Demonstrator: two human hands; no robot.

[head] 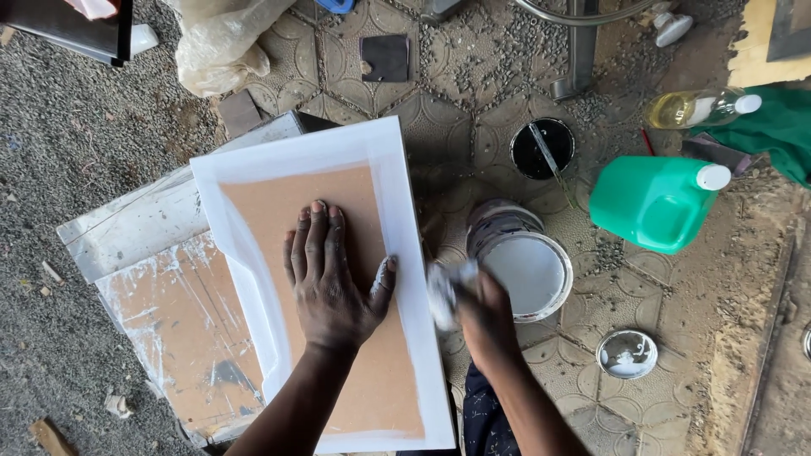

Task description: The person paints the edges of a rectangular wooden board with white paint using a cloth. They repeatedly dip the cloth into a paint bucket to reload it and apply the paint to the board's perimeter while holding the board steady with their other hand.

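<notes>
We press our left hand (331,274) flat on the board (325,283), fingers together and pointing to 12 o'clock, thumb spread toward 3 o'clock and smeared with white. The board's brown middle is bare, and wet white paint frames it on all edges. Our right hand (480,317), at 3 o'clock from the left, is closed around a white-soaked rag (446,291), held just at the rim of the open paint can (522,262). The can, full of white paint, stands on the patterned floor (456,110) just beside the board's right edge. Under the board, toward 9 o'clock, lies a second panel (173,304), streaked with white. At 5 o'clock from the can rests its lid (627,353), paint-smeared. At 12 o'clock from the can sits a small black tin (542,149) with a stick across it. At 2 o'clock lies a green jug (659,201) with a white cap, and beyond it a clear bottle (701,108) of yellowish liquid beside green cloth (781,131). A plastic bag (221,42) sits at 12 o'clock from the board.
</notes>
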